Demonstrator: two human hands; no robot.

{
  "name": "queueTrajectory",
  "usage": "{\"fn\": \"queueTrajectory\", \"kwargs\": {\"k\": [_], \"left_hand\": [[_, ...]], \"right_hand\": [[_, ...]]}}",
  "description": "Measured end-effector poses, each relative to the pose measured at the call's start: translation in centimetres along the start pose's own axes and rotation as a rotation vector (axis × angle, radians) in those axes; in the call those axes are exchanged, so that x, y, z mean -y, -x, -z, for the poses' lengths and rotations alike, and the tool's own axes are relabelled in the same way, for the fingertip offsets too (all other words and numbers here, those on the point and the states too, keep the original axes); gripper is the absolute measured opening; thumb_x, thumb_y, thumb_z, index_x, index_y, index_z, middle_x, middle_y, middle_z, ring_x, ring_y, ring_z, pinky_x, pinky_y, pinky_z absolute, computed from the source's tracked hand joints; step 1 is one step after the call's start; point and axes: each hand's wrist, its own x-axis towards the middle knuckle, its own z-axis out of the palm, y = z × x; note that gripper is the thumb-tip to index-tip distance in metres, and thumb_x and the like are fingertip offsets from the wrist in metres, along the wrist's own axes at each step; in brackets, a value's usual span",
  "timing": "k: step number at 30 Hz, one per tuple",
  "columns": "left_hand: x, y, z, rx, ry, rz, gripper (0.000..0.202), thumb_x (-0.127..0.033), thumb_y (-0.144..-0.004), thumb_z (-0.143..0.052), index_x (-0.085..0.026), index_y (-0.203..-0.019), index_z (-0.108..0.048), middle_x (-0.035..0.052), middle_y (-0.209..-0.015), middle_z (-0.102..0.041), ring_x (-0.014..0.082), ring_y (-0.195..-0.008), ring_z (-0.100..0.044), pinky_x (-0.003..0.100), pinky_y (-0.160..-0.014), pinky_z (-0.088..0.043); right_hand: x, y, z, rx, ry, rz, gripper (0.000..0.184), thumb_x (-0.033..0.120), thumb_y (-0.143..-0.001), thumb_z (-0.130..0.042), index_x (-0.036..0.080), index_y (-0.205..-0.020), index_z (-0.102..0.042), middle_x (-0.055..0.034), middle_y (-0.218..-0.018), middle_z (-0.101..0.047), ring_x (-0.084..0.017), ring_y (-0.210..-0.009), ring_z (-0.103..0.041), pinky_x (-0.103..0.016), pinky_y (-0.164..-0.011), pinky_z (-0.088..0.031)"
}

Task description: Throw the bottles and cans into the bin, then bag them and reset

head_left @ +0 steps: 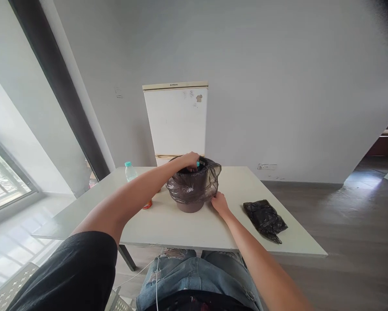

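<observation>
Bin (pixel 190 207) is standing upright on the pale table (pixel 226 235), near the middle, in front of the wearer. A dark see-through bag (pixel 188 187) is hanging over its rim and covering the upper wall; the lower wall is showing bare.

Left hand (pixel 192 160) is dipping over the rim into the mouth; its fingers are mostly hiding, so cannot tell whether they are grasping anything. A small teal piece (pixel 198 164) is showing just beside them. Right hand (pixel 219 202) is pinching the bag's low edge, by the look of it, at the bin's right side.

Progress, my judgement: the bag is mostly sitting in place; the right side is puffing out loose, not yet lying snug.

Nearby: a crumpled black bundle (pixel 265 219) is lying to the right, apart; a teal-capped bottle (pixel 131 172) is standing at the left.
</observation>
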Motion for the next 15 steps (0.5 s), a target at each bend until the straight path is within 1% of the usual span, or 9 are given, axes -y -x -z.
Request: {"fn": "queueTrajectory", "kwargs": {"k": [2,3,6,9,11,12,13,14,15], "left_hand": [[0.1,-0.1,-0.3,0.023,0.003,0.022,0.021,-0.017,-0.077,-0.082,-0.013,-0.093,-0.07,0.0129,-0.087,-0.08,0.0242,-0.082,-0.077,0.029,-0.079,-0.058],[0.1,-0.2,-0.4,0.033,0.008,0.031,0.019,-0.017,-0.077,-0.081,-0.013,-0.092,-0.07,0.0128,-0.086,-0.08,0.0242,-0.082,-0.077,0.029,-0.078,-0.058],[0.5,-0.6,-0.6,0.064,0.03,0.045,0.021,-0.016,-0.075,-0.084,-0.014,-0.092,-0.072,0.0108,-0.085,-0.081,0.0247,-0.082,-0.079,0.028,-0.077,-0.059],[0.8,-0.8,-0.2,0.092,0.06,0.048,0.03,-0.021,-0.07,-0.09,-0.015,-0.095,-0.073,0.0094,-0.086,-0.082,0.0249,-0.08,-0.079,0.028,-0.076,-0.06],[1.4,-0.6,0.9,0.096,0.076,0.053,0.038,-0.029,-0.069,-0.094,-0.014,-0.097,-0.074,0.0106,-0.086,-0.082,0.025,-0.078,-0.079,0.029,-0.076,-0.06],[1.9,-0.4,1.7,0.078,0.095,0.059,0.041,-0.034,-0.07,-0.095,-0.013,-0.098,-0.075,0.0119,-0.086,-0.081,0.025,-0.078,-0.079,0.03,-0.076,-0.06],[2.7,0.0,2.8,0.043,0.121,0.07,0.044,-0.04,-0.072,-0.094,-0.011,-0.098,-0.075,0.0135,-0.086,-0.081,0.0251,-0.078,-0.078,0.03,-0.077,-0.06],[3.7,0.4,4.0,-0.015,0.15,0.087,0.046,-0.046,-0.075,-0.091,-0.01,-0.1,-0.076,0.015,-0.087,-0.081,0.0252,-0.079,-0.078,0.031,-0.078,-0.06],[5.1,0.8,5.3,-0.11,0.179,0.111,0.048,-0.049,-0.079,-0.088,-0.009,-0.104,-0.076,0.016,-0.089,-0.081,0.025,-0.081,-0.078,0.032,-0.079,-0.06]], "right_hand": [[0.1,0.0,-0.1,0.005,-0.001,-0.001,0.024,0.026,-0.092,-0.05,0.019,-0.074,-0.064,-0.0084,-0.08,-0.072,-0.021,-0.075,-0.064,-0.025,-0.06,-0.036],[0.2,0.0,-0.1,0.007,-0.001,-0.003,0.024,0.026,-0.092,-0.049,0.019,-0.074,-0.063,-0.0076,-0.079,-0.072,-0.02,-0.074,-0.063,-0.025,-0.06,-0.035],[0.3,0.0,-0.2,0.012,0.005,-0.013,0.024,0.026,-0.092,-0.05,0.02,-0.071,-0.06,-0.0062,-0.076,-0.069,-0.019,-0.072,-0.061,-0.025,-0.059,-0.032],[0.4,0.0,-0.1,0.015,0.014,-0.018,0.024,0.026,-0.091,-0.05,0.02,-0.069,-0.058,-0.0053,-0.073,-0.067,-0.018,-0.071,-0.059,-0.025,-0.058,-0.031],[0.4,0.1,-0.1,0.019,0.018,-0.021,0.024,0.027,-0.091,-0.05,0.02,-0.07,-0.059,-0.0051,-0.074,-0.067,-0.018,-0.071,-0.059,-0.025,-0.058,-0.031],[0.3,0.1,0.0,0.02,0.019,-0.023,0.024,0.027,-0.091,-0.05,0.02,-0.07,-0.059,-0.0052,-0.074,-0.067,-0.018,-0.07,-0.059,-0.024,-0.058,-0.031],[0.3,0.1,0.0,0.022,0.021,-0.026,0.024,0.027,-0.091,-0.05,0.02,-0.071,-0.06,-0.0054,-0.074,-0.067,-0.018,-0.07,-0.059,-0.024,-0.058,-0.031],[0.3,0.1,0.0,0.025,0.023,-0.027,0.024,0.027,-0.092,-0.05,0.019,-0.071,-0.061,-0.0057,-0.074,-0.068,-0.018,-0.07,-0.06,-0.024,-0.058,-0.031],[0.3,0.1,0.0,0.028,0.026,-0.03,0.025,0.027,-0.092,-0.05,0.019,-0.071,-0.061,-0.006,-0.074,-0.068,-0.018,-0.07,-0.06,-0.025,-0.058,-0.032]]}}
